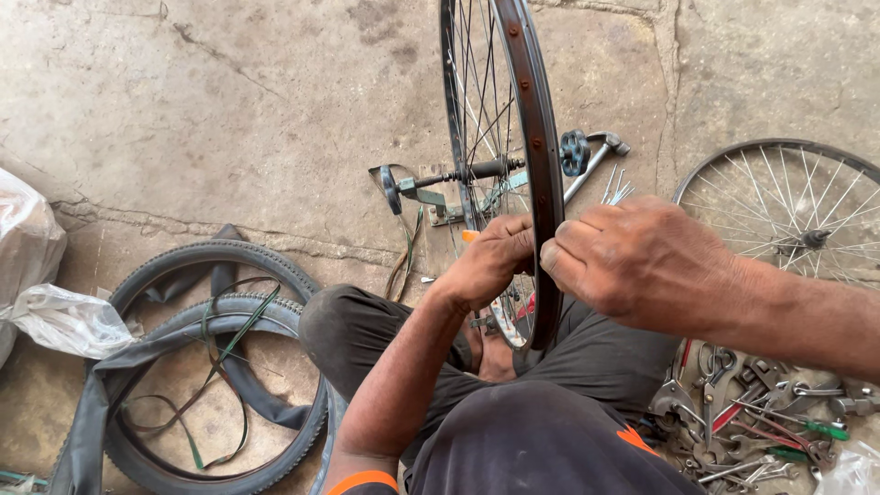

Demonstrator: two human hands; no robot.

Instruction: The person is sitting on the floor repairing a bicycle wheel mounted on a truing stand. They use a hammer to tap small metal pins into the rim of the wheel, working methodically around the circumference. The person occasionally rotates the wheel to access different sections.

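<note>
A bare bicycle wheel rim (539, 137) with thin steel spokes (477, 101) stands upright between my knees, its axle (477, 170) sticking out to the left. My left hand (490, 261) reaches among the spokes on the rim's left side, fingers curled near the inner rim. My right hand (632, 261) is closed at the rim's right edge, fingertips pinching against it. What the fingers hold is hidden.
Two black tyres (220, 367) with an inner tube and green rim strip lie at left, beside plastic bags (55, 316). A second spoked wheel (797, 215) lies at right. Several spanners and pliers (752, 412) are piled at lower right. Loose spokes (616, 188) lie behind the rim.
</note>
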